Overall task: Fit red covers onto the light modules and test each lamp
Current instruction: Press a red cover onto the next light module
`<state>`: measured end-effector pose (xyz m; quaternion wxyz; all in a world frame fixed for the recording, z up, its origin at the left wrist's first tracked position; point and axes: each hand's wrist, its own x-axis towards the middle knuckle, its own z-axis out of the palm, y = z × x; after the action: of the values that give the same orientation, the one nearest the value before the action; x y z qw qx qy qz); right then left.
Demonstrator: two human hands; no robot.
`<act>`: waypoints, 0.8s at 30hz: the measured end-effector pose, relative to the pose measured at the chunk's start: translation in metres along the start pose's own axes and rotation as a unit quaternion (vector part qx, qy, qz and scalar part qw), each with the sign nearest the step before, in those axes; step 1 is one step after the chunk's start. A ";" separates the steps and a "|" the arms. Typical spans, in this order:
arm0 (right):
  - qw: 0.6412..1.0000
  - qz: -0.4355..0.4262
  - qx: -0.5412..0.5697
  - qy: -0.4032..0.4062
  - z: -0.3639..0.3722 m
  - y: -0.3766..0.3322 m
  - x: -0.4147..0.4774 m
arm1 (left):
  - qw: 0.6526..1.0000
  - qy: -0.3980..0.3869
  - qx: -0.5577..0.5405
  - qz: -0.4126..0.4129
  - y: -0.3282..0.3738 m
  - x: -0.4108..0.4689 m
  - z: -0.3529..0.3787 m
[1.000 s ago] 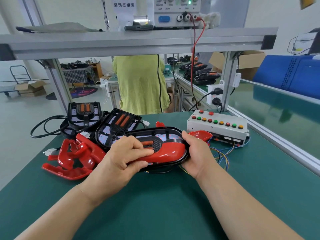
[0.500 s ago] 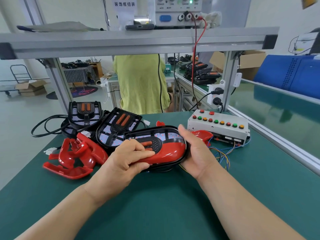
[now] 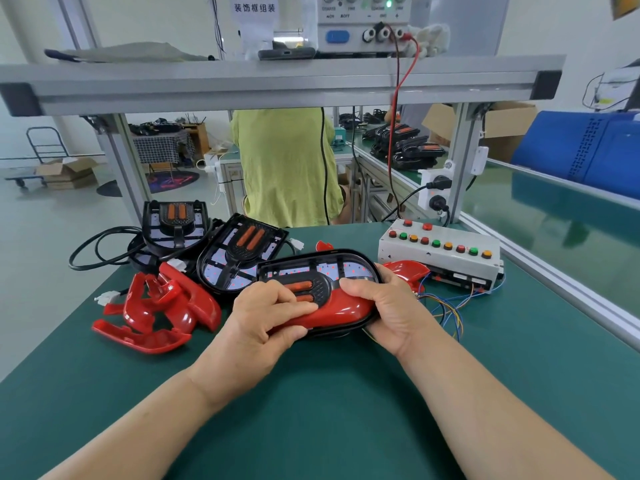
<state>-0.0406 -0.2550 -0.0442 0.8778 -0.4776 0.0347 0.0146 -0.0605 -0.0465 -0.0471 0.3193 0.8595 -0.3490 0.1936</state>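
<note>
1. Setting: an electronics assembly workshop on a factory floor.
2. Near: a green-matted workbench (image 3: 346, 410) under an aluminium-profile frame (image 3: 277, 84) bore a light module (image 3: 322, 270), more such units to its left, and a heap of red covers (image 3: 156, 306).
3. Right: a push-button test box (image 3: 440, 251) with coloured wiring; far above, a bench power supply (image 3: 360, 26).
4. Far: a worker (image 3: 287, 168) stood at a neighbouring line; cartons (image 3: 65, 171) and a trolley (image 3: 45, 143) stood far left.

glossy red plastic cover (image 3: 341, 308), black plastic module (image 3: 318, 271), matt green bench mat (image 3: 346, 393), brushed metal frame (image 3: 277, 84)
</note>
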 end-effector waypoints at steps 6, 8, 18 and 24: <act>1.000 0.010 0.017 -0.013 -0.004 -0.005 0.000 | 0.979 0.034 -0.103 -0.170 -0.001 0.009 -0.017; 1.000 0.013 0.014 -0.016 -0.006 -0.006 0.001 | 0.958 0.024 -0.112 -0.262 -0.006 0.012 -0.027; 1.000 0.014 0.022 -0.014 -0.007 -0.003 0.003 | 0.779 -0.138 -0.422 -0.443 -0.018 0.009 -0.026; 1.000 0.014 0.025 0.000 -0.005 0.002 0.004 | 0.740 -0.075 -0.471 -0.475 -0.021 0.009 -0.015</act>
<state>-0.0367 -0.2580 -0.0487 0.8891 -0.4551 0.0416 0.0265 -0.0408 -0.0289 -0.0398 0.7065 0.6659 0.0351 -0.2371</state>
